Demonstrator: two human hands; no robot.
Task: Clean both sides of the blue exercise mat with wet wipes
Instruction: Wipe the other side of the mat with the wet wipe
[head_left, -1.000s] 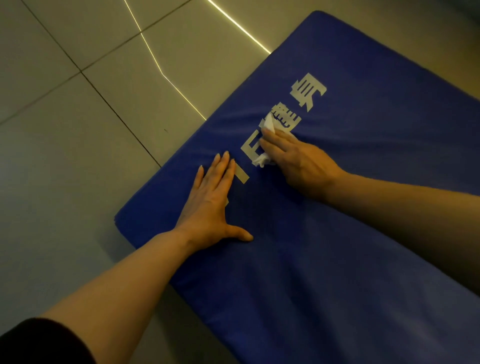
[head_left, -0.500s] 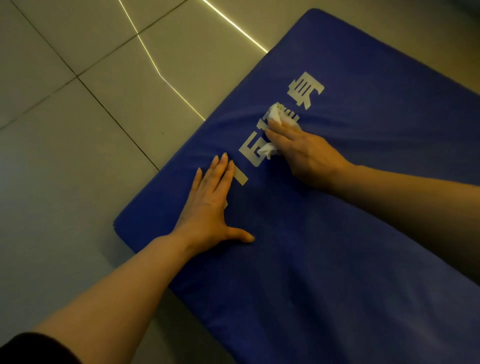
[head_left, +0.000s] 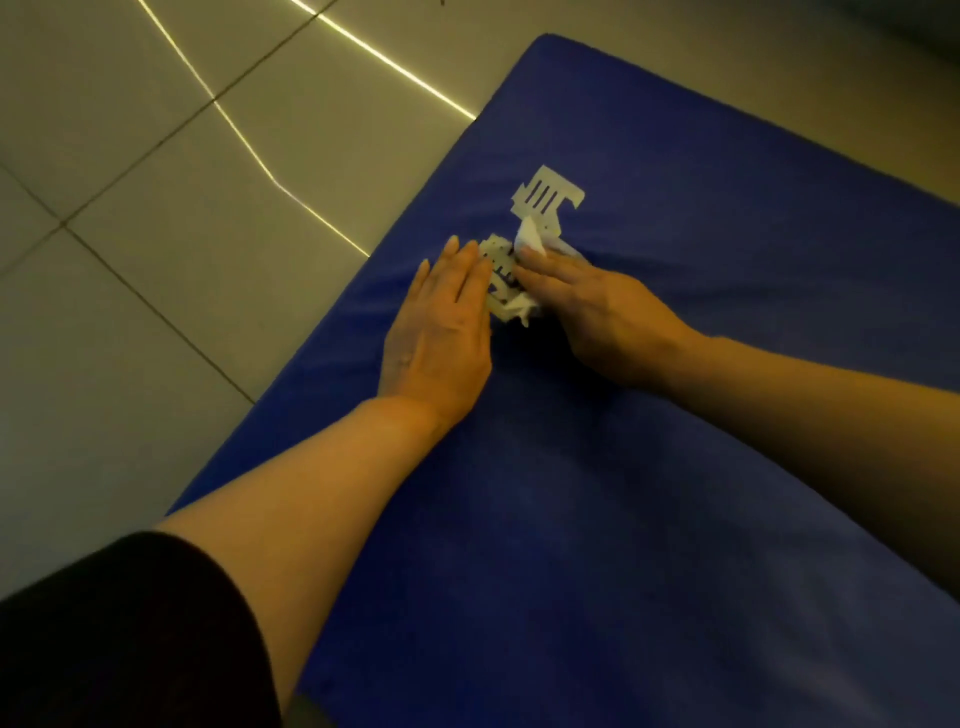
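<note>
The blue exercise mat (head_left: 675, 467) lies flat on the floor and fills the right and lower part of the view. White printed characters (head_left: 548, 200) mark its top face near the far left edge. My right hand (head_left: 602, 312) presses a crumpled white wet wipe (head_left: 531, 240) onto the mat over those characters, fingers laid over the wipe. My left hand (head_left: 441, 332) rests flat on the mat just left of it, fingers straight and together, almost touching the right hand.
Pale floor tiles (head_left: 182, 234) with dark grout lines surround the mat on the left and far side. Thin bright streaks of light (head_left: 291, 192) cross the tiles. My dark sleeve (head_left: 119, 639) shows at the bottom left.
My left hand has slid forward along the mat to sit beside the right hand. The right hand with the wipe has moved further along the printed characters. The view has shifted closer.
</note>
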